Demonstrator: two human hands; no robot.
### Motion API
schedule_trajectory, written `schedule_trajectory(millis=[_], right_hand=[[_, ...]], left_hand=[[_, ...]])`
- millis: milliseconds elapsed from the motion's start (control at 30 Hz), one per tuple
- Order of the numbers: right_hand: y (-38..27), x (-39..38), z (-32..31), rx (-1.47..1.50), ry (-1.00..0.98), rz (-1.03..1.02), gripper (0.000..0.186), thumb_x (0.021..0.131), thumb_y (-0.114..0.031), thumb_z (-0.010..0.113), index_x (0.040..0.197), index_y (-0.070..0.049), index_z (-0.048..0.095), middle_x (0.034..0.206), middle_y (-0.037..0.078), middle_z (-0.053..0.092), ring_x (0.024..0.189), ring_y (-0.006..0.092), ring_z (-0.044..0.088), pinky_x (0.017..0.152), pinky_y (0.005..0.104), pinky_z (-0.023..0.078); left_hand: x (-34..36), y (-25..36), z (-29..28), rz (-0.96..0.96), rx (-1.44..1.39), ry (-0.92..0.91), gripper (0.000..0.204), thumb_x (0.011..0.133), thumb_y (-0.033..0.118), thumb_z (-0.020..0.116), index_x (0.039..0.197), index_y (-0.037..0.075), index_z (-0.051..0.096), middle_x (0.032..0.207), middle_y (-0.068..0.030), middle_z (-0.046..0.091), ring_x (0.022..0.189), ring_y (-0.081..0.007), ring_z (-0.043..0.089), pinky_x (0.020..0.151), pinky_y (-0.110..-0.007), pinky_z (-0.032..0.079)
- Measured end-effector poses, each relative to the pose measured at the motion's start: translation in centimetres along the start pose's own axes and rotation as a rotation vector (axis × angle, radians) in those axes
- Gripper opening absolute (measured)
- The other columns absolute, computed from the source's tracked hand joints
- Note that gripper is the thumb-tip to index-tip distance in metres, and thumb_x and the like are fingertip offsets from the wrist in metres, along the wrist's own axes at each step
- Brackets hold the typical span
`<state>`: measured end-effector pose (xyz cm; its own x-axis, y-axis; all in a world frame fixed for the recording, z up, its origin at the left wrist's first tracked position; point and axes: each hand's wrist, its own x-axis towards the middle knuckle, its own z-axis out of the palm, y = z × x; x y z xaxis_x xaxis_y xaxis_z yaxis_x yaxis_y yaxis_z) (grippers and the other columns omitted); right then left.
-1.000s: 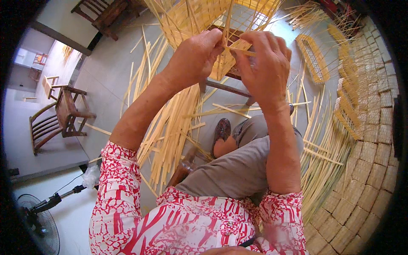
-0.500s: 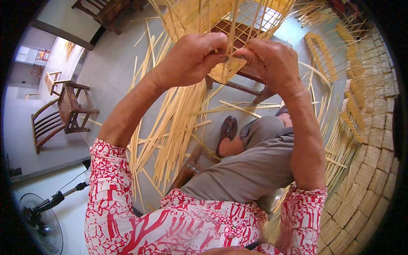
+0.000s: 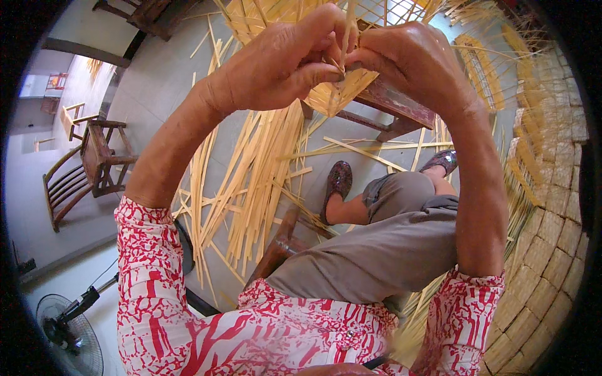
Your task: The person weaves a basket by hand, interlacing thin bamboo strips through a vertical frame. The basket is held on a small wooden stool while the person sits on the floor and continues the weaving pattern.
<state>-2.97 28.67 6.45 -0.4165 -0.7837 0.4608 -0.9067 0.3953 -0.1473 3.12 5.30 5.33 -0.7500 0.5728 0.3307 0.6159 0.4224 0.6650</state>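
Note:
At the top middle, my left hand [image 3: 279, 66] has its thumb and fingers pinched on a thin bamboo strip [image 3: 347, 31] at the corner of a woven bamboo basket [image 3: 335, 100]. My right hand [image 3: 414, 59] is closed at the same corner, thumb close to the left thumb, gripping the strip's side of the weave; its exact hold is partly hidden. The pale yellow basket has a pointed corner facing me and an open lattice behind. It rests over a reddish-brown wooden bench [image 3: 401, 103]. Loose strip ends stick up around my hands.
Many flat bamboo strips [image 3: 260, 194] lie on the tiled floor. A wooden chair [image 3: 97, 156] stands at left, a black fan [image 3: 69, 332] at lower left. Stacked woven bundles [image 3: 533, 269] and yellow woven pieces [image 3: 480, 72] line the right. My legs [image 3: 376, 250] are below the bench.
Both hands have risen in the picture and appear larger, with the right hand shifted rightward. They stay pinched at the basket's corner. A strip now stands upright between them.

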Motion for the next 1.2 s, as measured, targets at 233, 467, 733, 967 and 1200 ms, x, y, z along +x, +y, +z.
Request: schedule_trajectory(millis=[233,467,733,967,1200], right_hand=[[0.4,2.2,0.4,-0.054,-0.107,0.038,0.030,0.092,-0.039,0.063,0.088,-0.010,0.070,0.072,0.018,0.063,0.071,0.0403,0.061,0.061,0.0460,0.047],[-0.5,3.0,-0.3,-0.122,0.111,0.218,0.033,0.088,-0.040,0.069,0.076,-0.010,0.062,0.073,0.008,0.065,0.070,0.0306,0.062,0.076,0.0408,0.046],[-4.1,1.6,1.0,0.156,0.405,0.484,0.021,0.088,-0.013,0.067,0.108,-0.007,0.065,0.087,0.012,0.067,0.082,0.0306,0.065,0.072,0.0415,0.051],[-1.1,0.5,1.3,1.568,0.529,1.052,0.020,0.101,-0.013,0.051,0.118,-0.005,0.056,0.094,0.014,0.069,0.077,0.0247,0.069,0.070,0.0340,0.059],[2.0,0.9,2.1,2.248,0.903,0.768,0.018,0.104,-0.020,0.049,0.114,-0.007,0.058,0.095,0.009,0.068,0.090,0.0225,0.067,0.079,0.0391,0.060]], left_hand=[[0.0,-1.3,-1.0,-0.055,0.010,-0.002,0.020,0.096,0.006,0.062,0.110,0.006,0.048,0.092,-0.0044,0.061,0.066,-0.0107,0.062,0.057,-0.026,0.053],[1.7,-1.4,-1.4,-0.004,-0.008,0.298,0.018,0.088,0.010,0.072,0.092,0.003,0.057,0.074,-0.0069,0.063,0.065,-0.0151,0.064,0.060,-0.029,0.051],[1.9,-1.0,-0.5,-0.092,0.082,0.601,0.009,0.085,0.007,0.074,0.088,0.003,0.067,0.077,-0.0054,0.064,0.068,-0.0132,0.060,0.062,-0.029,0.049],[1.7,-0.2,-1.2,-0.197,0.037,0.542,0.010,0.087,0.006,0.073,0.085,0.003,0.063,0.080,-0.0039,0.063,0.070,-0.0097,0.059,0.064,-0.026,0.048],[1.7,-0.4,-0.9,-0.178,0.002,0.575,0.012,0.084,0.003,0.076,0.088,0.004,0.065,0.083,-0.0034,0.066,0.072,-0.0091,0.061,0.065,-0.025,0.049]])
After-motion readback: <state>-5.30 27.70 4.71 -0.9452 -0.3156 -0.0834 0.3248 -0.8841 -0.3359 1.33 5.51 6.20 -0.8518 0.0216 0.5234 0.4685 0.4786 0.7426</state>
